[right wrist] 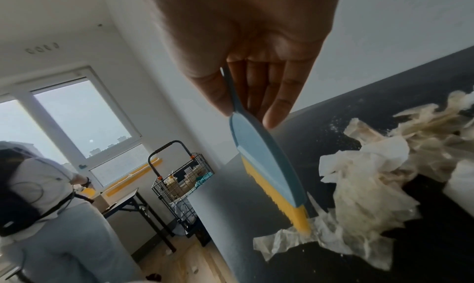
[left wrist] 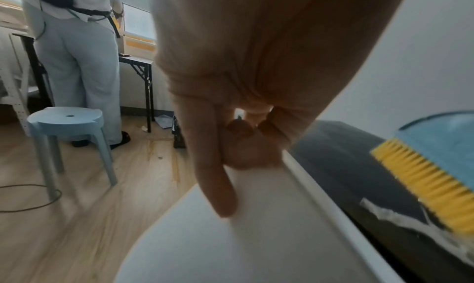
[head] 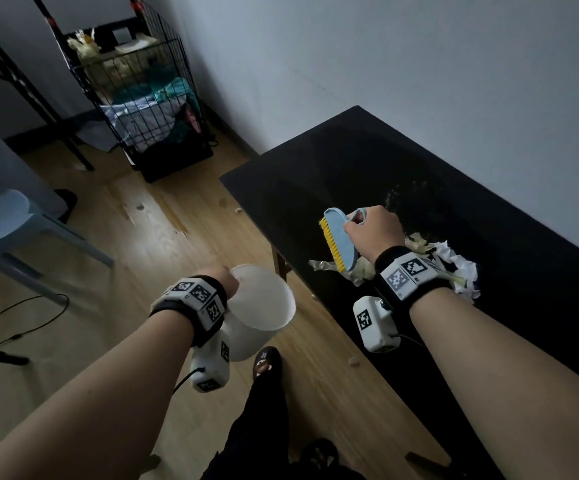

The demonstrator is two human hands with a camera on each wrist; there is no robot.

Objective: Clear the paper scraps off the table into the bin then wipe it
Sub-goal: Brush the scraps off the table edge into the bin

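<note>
Far left, on the wooden floor (head: 73, 341): pale blue plastic stool (head: 0, 220) with a hole in the seat; a black cable (head: 21, 310) loops beside it. Behind it, a black wire cart (head: 142, 109) filled with cloth and paper, against the wall.

A second person (left wrist: 77, 64) in light trousers stands with back turned at another folding table (left wrist: 136, 64), seen in the wrist views.

Left hand (head: 227, 280): held off the worktop's left edge, over the floor. Thumb and curled fingers (left wrist: 215, 176) pinch the rim of a white bin (head: 260, 306), which hangs tilted, mouth toward the worktop edge. Wrist carries a black band with white blocks bearing black-and-white square code markers; no readable writing.

Small scraps (head: 352, 362) lie on the floor near the worktop's left edge.

Black worktop (head: 367, 161): set along the white wall. Fine pale crumbs are scattered across its middle.

Right hand (head: 373, 232): clamped on the handle of a pale blue brush (head: 338, 237) with yellow bristles, thumb along one side, fingers on the other. Bristles point toward the left edge, and their lower end touches a torn paper strip. Same marker band on the wrist.

Paper scraps (head: 454, 265): a crumpled white and cream heap on the worktop, near its front-left edge, just right of the brush and partly hidden by the right wrist.
</note>
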